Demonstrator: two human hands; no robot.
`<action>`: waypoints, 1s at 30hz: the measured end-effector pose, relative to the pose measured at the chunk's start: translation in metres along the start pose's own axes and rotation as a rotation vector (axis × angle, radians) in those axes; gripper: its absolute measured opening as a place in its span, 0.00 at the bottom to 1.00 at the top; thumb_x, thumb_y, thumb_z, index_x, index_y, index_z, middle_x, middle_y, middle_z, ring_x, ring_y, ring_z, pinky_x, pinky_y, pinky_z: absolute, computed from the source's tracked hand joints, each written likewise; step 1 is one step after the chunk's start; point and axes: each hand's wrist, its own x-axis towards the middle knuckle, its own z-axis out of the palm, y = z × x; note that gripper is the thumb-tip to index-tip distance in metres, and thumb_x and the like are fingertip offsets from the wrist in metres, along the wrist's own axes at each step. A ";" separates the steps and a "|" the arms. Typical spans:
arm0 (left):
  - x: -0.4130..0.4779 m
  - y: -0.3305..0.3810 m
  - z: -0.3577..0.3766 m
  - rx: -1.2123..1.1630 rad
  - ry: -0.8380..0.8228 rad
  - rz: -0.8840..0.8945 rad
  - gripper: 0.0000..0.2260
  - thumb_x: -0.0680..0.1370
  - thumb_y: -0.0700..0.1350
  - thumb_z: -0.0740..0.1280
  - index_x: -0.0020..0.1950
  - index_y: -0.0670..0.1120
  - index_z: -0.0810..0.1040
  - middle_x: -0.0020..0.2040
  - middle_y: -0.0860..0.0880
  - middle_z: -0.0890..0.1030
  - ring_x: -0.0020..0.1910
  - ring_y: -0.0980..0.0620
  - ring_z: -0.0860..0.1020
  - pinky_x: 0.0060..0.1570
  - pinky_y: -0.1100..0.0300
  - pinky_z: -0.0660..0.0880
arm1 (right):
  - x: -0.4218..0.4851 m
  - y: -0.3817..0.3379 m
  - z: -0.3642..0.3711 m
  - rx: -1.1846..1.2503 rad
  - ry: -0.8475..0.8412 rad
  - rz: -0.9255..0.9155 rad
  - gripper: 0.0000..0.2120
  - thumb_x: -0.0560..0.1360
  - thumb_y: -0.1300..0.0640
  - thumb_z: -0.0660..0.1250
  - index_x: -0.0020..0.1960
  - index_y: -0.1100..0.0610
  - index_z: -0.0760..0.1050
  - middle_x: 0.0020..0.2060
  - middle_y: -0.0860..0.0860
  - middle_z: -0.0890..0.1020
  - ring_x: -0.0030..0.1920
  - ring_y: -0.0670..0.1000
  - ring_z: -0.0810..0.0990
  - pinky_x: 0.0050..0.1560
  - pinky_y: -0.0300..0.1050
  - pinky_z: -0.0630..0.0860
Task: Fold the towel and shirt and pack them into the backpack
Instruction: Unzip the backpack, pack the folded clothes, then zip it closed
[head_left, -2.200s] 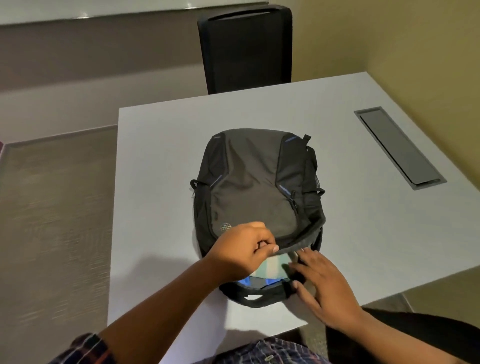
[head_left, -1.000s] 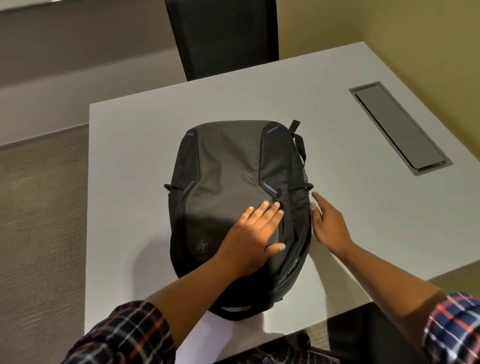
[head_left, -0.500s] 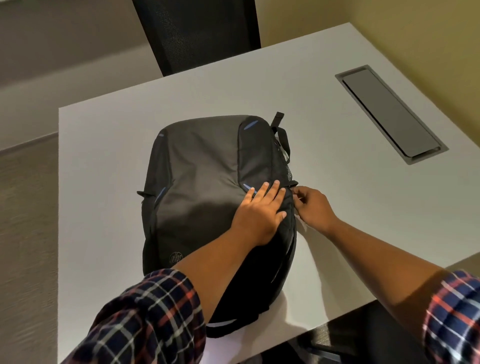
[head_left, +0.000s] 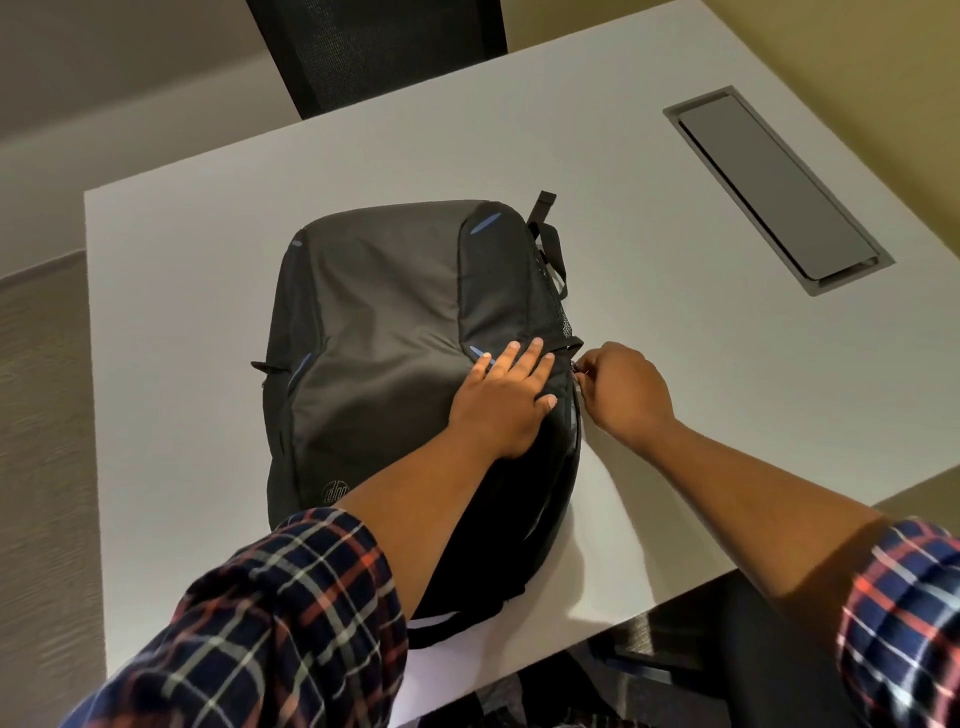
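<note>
**Backpack flat on the table, one hand pressing, one at the zipper**

The backpack (head_left: 379, 332) lies flat in the middle of the frame on a white table (head_left: 176, 312), its grey front panel facing up. Its darker, rounded end points toward the lower edge of the frame. A round logo (head_left: 336, 491) shows on the panel at lower left, just beside the left forearm. A black strap (head_left: 550, 244) sticks out at the bag's upper right corner.

The left hand (head_left: 504, 405) rests palm down on the right part of the front panel. Its fingers are straight, slightly spread, and pointing toward the top of the frame. It grasps nothing.

The right hand (head_left: 623, 389) sits against the bag's right edge, level with the left hand's fingertips. Its fingers are curled in and pinch a small metallic piece that looks like the zipper pull (head_left: 576, 369), though it is too small to be sure. The two hands are close but apart, with the bag's side seam between them.

Both forearms are bare, with plaid sleeves pushed up at lower left (head_left: 270, 634) and lower right (head_left: 904, 618). A black chair (head_left: 384, 47) stands behind the table at the top centre. A grey cable hatch (head_left: 774, 192) is set into the tabletop at upper right, well apart from the bag.
</note>
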 end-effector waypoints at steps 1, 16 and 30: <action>0.001 0.000 0.001 -0.004 -0.016 -0.004 0.26 0.84 0.56 0.48 0.80 0.52 0.47 0.80 0.53 0.45 0.79 0.51 0.45 0.76 0.48 0.45 | -0.004 0.000 0.001 -0.050 0.013 -0.025 0.09 0.78 0.53 0.63 0.43 0.54 0.79 0.38 0.52 0.78 0.40 0.58 0.78 0.36 0.44 0.68; 0.007 0.008 0.001 0.201 0.123 0.318 0.30 0.77 0.41 0.55 0.79 0.48 0.52 0.80 0.51 0.51 0.78 0.49 0.52 0.76 0.48 0.51 | -0.030 0.012 0.009 -0.231 0.092 -0.167 0.09 0.74 0.63 0.65 0.51 0.57 0.81 0.40 0.53 0.77 0.41 0.57 0.75 0.36 0.46 0.68; 0.026 0.013 0.009 0.135 -0.068 0.180 0.32 0.78 0.41 0.53 0.80 0.53 0.42 0.80 0.57 0.42 0.78 0.54 0.42 0.76 0.51 0.39 | -0.049 0.006 0.024 -0.052 -0.053 0.036 0.06 0.75 0.65 0.63 0.47 0.57 0.76 0.41 0.54 0.81 0.42 0.56 0.77 0.37 0.50 0.75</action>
